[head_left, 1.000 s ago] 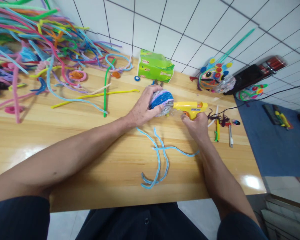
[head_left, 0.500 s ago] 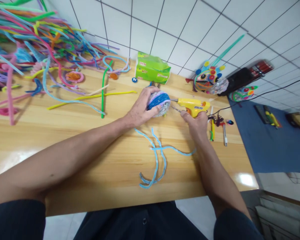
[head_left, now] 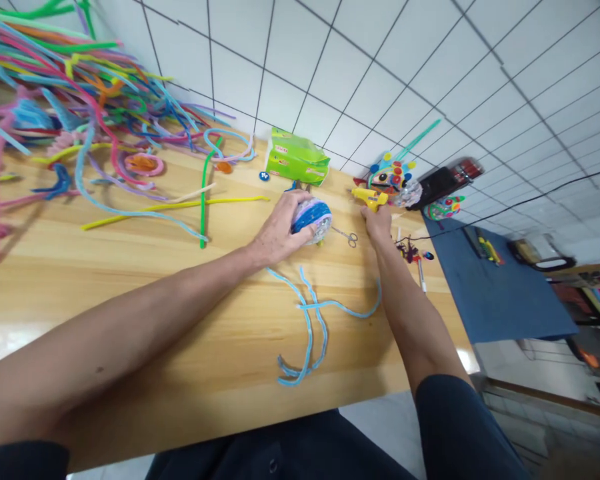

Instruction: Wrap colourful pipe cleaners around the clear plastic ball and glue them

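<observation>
My left hand [head_left: 283,228] is closed around a rounded craft piece [head_left: 316,219] wrapped in blue and lilac pipe cleaners, with shiny clear plastic showing at its lower side. My right hand [head_left: 379,223] grips the handle of a yellow glue gun [head_left: 369,198], apart from the piece, its nozzle end toward the left. Between the hands, small scissors [head_left: 351,239] lie on the wood, their blades reaching toward the craft piece. Nearer my body rest several light-blue pipe cleaners [head_left: 310,333], bent and crossing one another.
A heap of coloured pipe cleaners [head_left: 95,87] covers the back left. A green tissue pack [head_left: 297,157] stands by the tiled wall. Behind the glue gun are a button-decorated craft [head_left: 393,175] and a dark bottle [head_left: 445,183]. A black cord [head_left: 510,207] crosses the right side above a blue mat [head_left: 495,287].
My right hand has moved the glue gun back and away from the craft piece. The scissors' handles, earlier covered by my fingers, now show. The view has swung somewhat to the right.
</observation>
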Available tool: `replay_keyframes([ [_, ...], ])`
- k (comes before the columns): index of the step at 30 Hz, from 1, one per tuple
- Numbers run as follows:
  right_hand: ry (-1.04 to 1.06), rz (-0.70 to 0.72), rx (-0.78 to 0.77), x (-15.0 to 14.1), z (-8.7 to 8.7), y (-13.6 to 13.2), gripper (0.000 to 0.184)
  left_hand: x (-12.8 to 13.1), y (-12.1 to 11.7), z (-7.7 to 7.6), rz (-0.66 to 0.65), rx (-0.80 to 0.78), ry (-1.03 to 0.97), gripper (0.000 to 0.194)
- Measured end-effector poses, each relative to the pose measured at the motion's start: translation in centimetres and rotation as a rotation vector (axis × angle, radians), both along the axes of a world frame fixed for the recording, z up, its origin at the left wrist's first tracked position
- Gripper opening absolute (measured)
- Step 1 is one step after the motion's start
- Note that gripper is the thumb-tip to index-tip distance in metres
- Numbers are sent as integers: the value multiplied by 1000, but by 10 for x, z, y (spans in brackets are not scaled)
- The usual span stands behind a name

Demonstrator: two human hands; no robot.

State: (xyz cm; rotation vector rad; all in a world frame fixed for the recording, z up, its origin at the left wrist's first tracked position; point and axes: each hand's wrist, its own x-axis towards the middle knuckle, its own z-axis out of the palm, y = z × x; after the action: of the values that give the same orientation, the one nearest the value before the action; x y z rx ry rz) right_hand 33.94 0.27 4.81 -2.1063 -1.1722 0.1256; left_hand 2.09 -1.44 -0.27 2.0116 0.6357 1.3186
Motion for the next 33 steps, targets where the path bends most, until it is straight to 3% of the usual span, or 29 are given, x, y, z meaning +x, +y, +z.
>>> replay_keyframes([
  [3, -47, -11, 12, 4, 1, -7, 42, 2, 1, 0, 6, 2, -9, 61],
  [6, -174, 26, 67, 4, 8, -36, 57, 2, 1, 0, 19, 0, -6, 59],
  [8, -313, 233, -8, -4, 9, -56, 45, 2, 0, -1, 26, -9, 1, 57],
  [10, -393, 447, -205, -17, 6, -70, 31, 2, 0, -1, 31, -13, 6, 56],
  [11, -446, 488, -275, -24, 4, -73, 26, 2, 1, -2, 35, -12, 5, 56],
  [15, -491, 489, -346, -41, -6, -65, 15, 2, 2, -3, 39, -6, -5, 57],
  [19, -487, 414, -343, -40, -7, -57, 20, -1, 1, -2, 15, -11, 2, 57],
  [22, -437, 336, -246, -39, 4, -69, 21, -3, 1, 0, -11, -3, 1, 59],
  [23, -384, 328, -96, -41, 11, -76, 18, -3, 1, 0, -13, 1, -4, 59],
  [25, -252, 424, 220, -52, 28, -91, 18, -3, 1, 1, -9, 8, -14, 59],
  [28, -107, 558, 363, -86, 48, -109, 17, -2, 0, 2, 1, 6, -13, 59],
  [30, -38, 590, 418, -109, 46, -115, 17, -2, -1, 3, 3, 2, -8, 59],
  [33, 58, 593, 478, -128, 24, -113, 14, -4, -3, 3, -1, 12, -13, 60],
])
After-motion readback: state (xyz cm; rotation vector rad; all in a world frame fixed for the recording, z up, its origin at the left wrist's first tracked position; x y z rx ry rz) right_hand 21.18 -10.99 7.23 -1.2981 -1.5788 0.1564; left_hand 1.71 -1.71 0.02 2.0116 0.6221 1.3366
